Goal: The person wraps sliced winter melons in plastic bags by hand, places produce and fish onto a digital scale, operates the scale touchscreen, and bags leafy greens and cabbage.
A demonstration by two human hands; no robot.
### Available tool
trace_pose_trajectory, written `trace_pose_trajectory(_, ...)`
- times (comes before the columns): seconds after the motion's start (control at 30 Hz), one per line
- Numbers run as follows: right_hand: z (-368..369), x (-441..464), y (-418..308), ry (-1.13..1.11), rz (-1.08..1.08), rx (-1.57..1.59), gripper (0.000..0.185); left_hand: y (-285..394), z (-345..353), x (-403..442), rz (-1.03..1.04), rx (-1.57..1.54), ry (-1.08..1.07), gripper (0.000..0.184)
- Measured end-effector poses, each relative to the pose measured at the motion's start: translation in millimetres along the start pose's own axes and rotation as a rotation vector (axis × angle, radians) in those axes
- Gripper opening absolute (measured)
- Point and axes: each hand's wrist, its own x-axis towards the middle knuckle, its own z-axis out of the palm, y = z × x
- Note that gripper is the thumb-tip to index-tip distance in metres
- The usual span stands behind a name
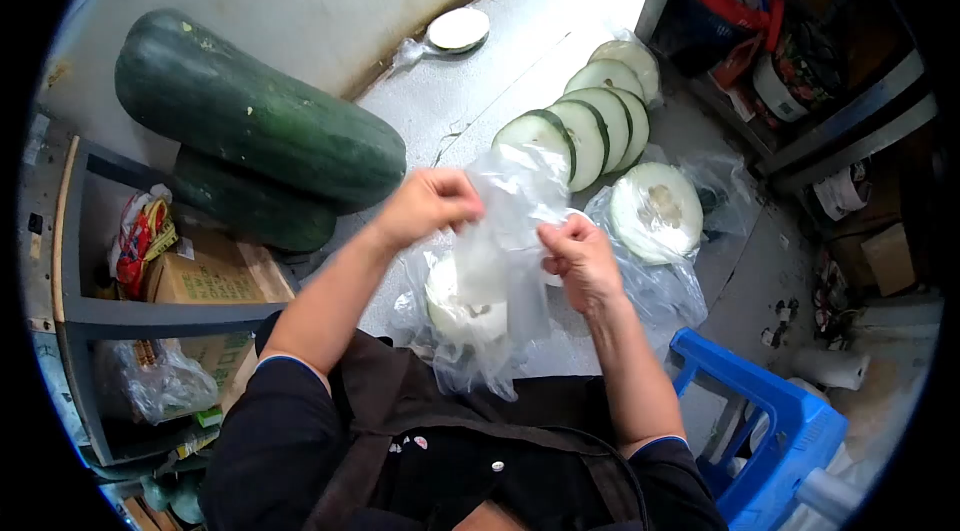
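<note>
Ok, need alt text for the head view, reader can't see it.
A person's left hand and right hand pinch a clear bag between them. Beyond it, a row of overlapping, green-rimmed slices lies on a grey surface, with a bagged piece to their near right. Two large dark-green melons lie at the left.

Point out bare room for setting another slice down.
Mostly bare: the surface between the cut end, the melon and the slice row. Crowded: below the left hand and right hand, where the bag hangs over a bagged slice, and beside the row, where another bagged slice lies.
</note>
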Motion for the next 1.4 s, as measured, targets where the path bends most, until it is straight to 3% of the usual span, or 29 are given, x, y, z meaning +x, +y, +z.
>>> trace_pose_trajectory(0.03, -11, 1, -2, 0.028, -0.051, -0.083, 0.03, -12, -22, 11, -0.058, 0.021, 0.092, 0.006)
trace_pose_trajectory(0.1, -28, 9, 13, 0.177, -0.352, -0.402, 0.031, -45, -72, 37, -0.095, -0.029, 0.269, 0.007)
trace_pose_trajectory(0.17, -22, 8, 18, 0.191, -0.269, -0.331, 0.032, -53, -74, 50, -0.082, -0.082, 0.273, 0.009)
trace_pose_trajectory(0.23, -19, 10, 22, 0.184, -0.198, -0.226, 0.034, -34, -34, 48, -0.163, -0.166, -0.005, 0.014)
trace_pose_trajectory(0.3, -17, 15, 23, 0.136, -0.137, -0.098, 0.035, -27, 6, 46, -0.083, -0.012, -0.24, 0.017)
trace_pose_trajectory(0.4, -13, 16, 20, 0.141, -0.065, -0.136, 0.037, -32, 44, 42, 0.014, -0.003, -0.221, 0.019)
trace_pose_trajectory(0.47, -12, 18, 19, 0.133, -0.038, -0.167, 0.036, -41, 46, 46, 0.032, -0.009, -0.192, 0.015)
trace_pose_trajectory(0.57, -13, 19, 17, 0.074, 0.003, -0.158, 0.034, -34, 29, 51, 0.08, 0.31, -0.175, 0.012)
trace_pose_trajectory(0.6, -16, 21, 17, 0.028, 0.023, -0.07, 0.033, -37, 20, 56, 0.03, 0.226, -0.169, 0.012)
trace_pose_trajectory(0.67, -21, 25, 17, -0.061, 0.059, 0.103, 0.033, -46, 3, 65, 0.031, 0.34, 0.002, 0.014)
trace_pose_trajectory(0.8, -16, 26, 20, 0.023, 0.002, 0.158, 0.03, -61, -32, 81, 0.007, 0.458, 0.275, 0.011)
trace_pose_trajectory(0.9, -37, 32, 33, -0.282, -0.118, 0.023, 0.027, -67, -59, 96, -0.167, 0.423, 0.112, 0.012)
trace_pose_trajectory(0.93, -40, 31, 32, -0.269, -0.085, -0.003, 0.027, -75, -71, 107, -0.235, 0.28, 0.057, 0.021)
trace_pose_trajectory(1.03, -32, 25, 31, -0.302, -0.148, -0.208, 0.031, -115, -81, 152, -0.194, 0.204, 0.261, 0.037)
trace_pose_trajectory(1.07, -28, 23, 32, -0.271, -0.163, -0.305, 0.033, -134, -87, 173, -0.218, 0.18, 0.208, 0.055)
trace_pose_trajectory(1.17, -33, 20, 45, -0.289, -0.412, -0.517, 0.03, -189, -79, 220, -0.252, 0.118, 0.334, 0.071)
trace_pose_trajectory(1.2, -32, 17, 46, -0.279, -0.464, -0.532, 0.028, -202, -73, 227, -0.283, 0.052, 0.348, 0.085)
trace_pose_trajectory(1.3, -31, 11, 44, -0.262, -0.495, -0.602, 0.026, -236, -48, 239, -0.413, -0.182, 0.413, 0.088)
trace_pose_trajectory(1.4, -32, 13, 45, -0.249, -0.554, -0.617, 0.024, -253, -40, 248, -0.456, -0.256, 0.27, 0.077)
